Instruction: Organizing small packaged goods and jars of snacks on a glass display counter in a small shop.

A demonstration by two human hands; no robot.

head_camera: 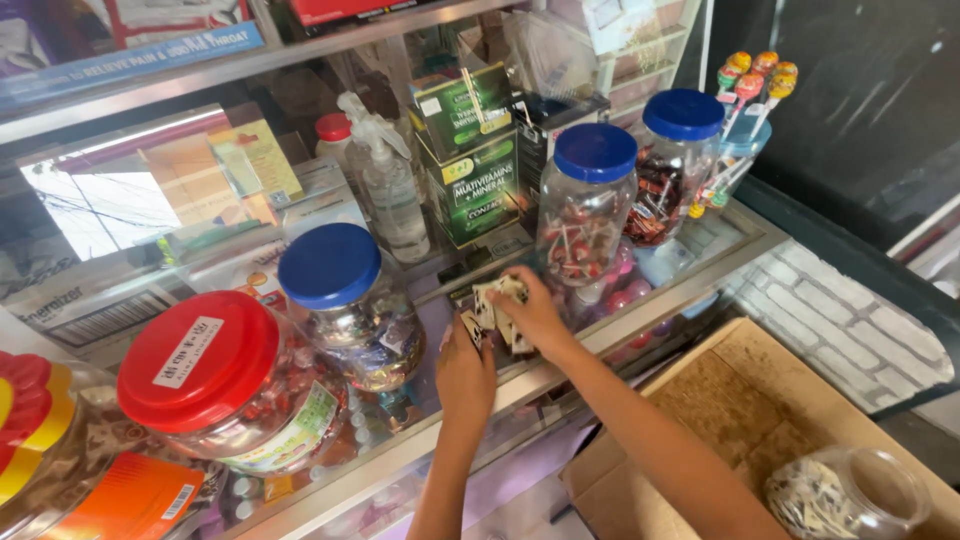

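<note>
Two hands are up on a glass counter (640, 315) full of candy jars. The right hand (535, 315) is curled over a little pile of small wrapped sweets (497, 298), black and white, and its fingers pinch a few of them. The left hand (465, 370) is just beside it, with its fingers bent around one more small sweet at the top of the hand. The sweets lie on the glass between the blue-lid jar (350, 310) of shiny candies on one side and the tall blue-lid jar (585, 205) of lollipops on the other. A fat jar with a red lid (215, 385) stands near the edge, well apart from the hands. Behind the hands are a clear spray bottle (390, 190) and a green box (470, 160). Down below, by the right arm, an open cardboard box (740, 400) holds a clear jar (850, 495) lying on its side with the same small sweets in it
</note>
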